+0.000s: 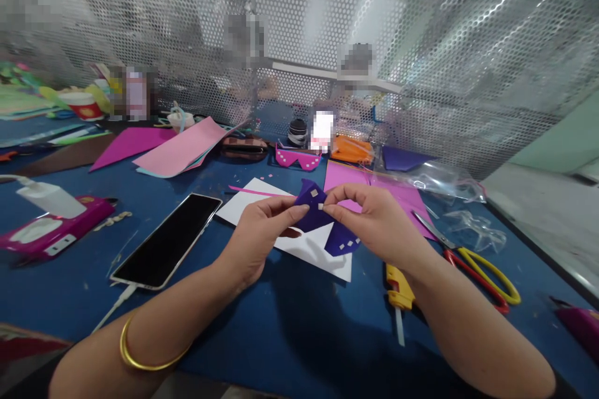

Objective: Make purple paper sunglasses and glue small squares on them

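Observation:
A dark blue glasses-shaped cutout [309, 215] with small pale squares stuck along it is held up over a white sheet [327, 259]. My left hand [255, 234] pinches its left part between thumb and fingers. Thumb and forefinger of my right hand [377, 218] close on a small white square [321, 206] at the cutout's upper edge. The cutout's right part, with a row of squares, hangs below my right hand and is partly covered by it. Farther back sits a pink pair of glasses [297, 158] with similar pale squares.
A yellow glue gun [399, 290] lies beside my right forearm, with red-and-yellow scissors [468, 262] to its right. At left are a phone [168, 240] on a cable and a magenta power strip [65, 227]. Coloured sheets [182, 143] lie before a perforated metal screen [318, 19].

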`<state>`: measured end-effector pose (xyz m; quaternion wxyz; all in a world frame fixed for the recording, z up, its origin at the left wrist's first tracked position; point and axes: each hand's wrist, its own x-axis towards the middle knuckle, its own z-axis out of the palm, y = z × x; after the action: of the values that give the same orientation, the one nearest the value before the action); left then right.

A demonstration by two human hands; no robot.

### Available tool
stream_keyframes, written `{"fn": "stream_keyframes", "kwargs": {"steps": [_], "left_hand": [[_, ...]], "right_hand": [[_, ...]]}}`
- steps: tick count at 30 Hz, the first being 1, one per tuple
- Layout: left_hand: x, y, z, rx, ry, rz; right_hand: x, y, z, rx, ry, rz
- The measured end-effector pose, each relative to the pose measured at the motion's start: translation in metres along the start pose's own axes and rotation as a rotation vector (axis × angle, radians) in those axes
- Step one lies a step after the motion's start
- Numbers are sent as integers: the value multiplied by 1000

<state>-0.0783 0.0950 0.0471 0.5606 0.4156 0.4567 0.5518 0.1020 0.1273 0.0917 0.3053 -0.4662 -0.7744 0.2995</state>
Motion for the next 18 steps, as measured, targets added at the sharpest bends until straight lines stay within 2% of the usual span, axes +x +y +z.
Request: {"fn": "stream_keyframes", "kwargs": {"steps": [4,8,18], "left_hand": [[0,-2,0,-66,33,-20],[0,-1,1,-86,32,-42],[-1,-2,0,-50,7,-26]], "right_hand": [[0,2,3,-24,-2,-81],[1,7,9,-21,79,-221],[2,13,22,-275,215,-446]]}}
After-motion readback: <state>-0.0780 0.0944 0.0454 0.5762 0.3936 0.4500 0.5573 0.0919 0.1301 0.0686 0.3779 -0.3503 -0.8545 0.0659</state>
